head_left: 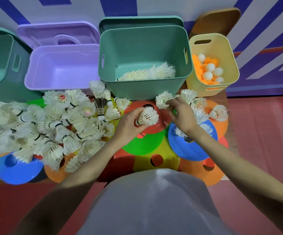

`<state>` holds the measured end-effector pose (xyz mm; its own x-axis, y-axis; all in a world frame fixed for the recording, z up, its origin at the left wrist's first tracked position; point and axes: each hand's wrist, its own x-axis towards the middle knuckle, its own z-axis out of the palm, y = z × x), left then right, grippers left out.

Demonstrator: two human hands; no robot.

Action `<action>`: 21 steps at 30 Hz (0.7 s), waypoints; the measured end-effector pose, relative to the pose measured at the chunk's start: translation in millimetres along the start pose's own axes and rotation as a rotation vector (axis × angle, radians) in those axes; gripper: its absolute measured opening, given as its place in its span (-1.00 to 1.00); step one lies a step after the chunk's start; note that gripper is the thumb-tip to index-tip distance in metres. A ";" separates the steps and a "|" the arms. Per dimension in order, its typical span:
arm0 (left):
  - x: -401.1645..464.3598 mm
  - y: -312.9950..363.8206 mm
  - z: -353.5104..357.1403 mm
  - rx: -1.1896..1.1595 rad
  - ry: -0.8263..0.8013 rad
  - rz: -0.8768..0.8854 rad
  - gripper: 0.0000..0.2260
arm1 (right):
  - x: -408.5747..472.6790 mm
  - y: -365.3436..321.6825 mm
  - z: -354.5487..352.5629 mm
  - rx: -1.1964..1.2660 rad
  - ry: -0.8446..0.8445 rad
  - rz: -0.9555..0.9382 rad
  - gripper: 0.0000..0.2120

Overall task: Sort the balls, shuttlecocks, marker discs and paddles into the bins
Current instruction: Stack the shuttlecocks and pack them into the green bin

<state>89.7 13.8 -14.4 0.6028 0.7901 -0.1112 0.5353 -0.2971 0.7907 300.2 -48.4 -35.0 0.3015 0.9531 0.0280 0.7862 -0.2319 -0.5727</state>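
Above the grey shirt (154,200), the left hand (128,123) gripped one white shuttlecock (148,117) over the red marker disc (162,121), while the right hand (181,114) pinched another shuttlecock (163,100) (both before the green bin (145,89)).

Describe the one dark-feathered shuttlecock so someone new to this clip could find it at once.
Start at the big green bin holding shuttlecocks, then drop to its near-left corner, at the right edge of the large white shuttlecock pile. There the dark shuttlecock stands skirt-up; its blackish feathers set it apart from the white ones around it.
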 end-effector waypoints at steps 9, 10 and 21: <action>-6.9 -10.3 -4.0 -0.179 0.082 -0.141 -0.41 | 37.7 17.8 5.8 -0.593 -0.177 -0.202 -0.85; -7.1 -9.6 -4.5 -0.191 0.087 -0.146 -0.41 | 39.6 16.8 6.4 -0.634 -0.209 -0.206 -0.87; -3.6 -10.4 -11.4 -0.182 0.102 -0.141 -0.43 | 22.1 5.0 -5.4 -0.418 0.095 -0.257 -0.91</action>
<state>75.3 20.2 -15.4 0.4616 0.8699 -0.1739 0.4887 -0.0858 0.8682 313.7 -29.5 -32.9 0.1023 0.9722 0.2107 0.9845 -0.0686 -0.1612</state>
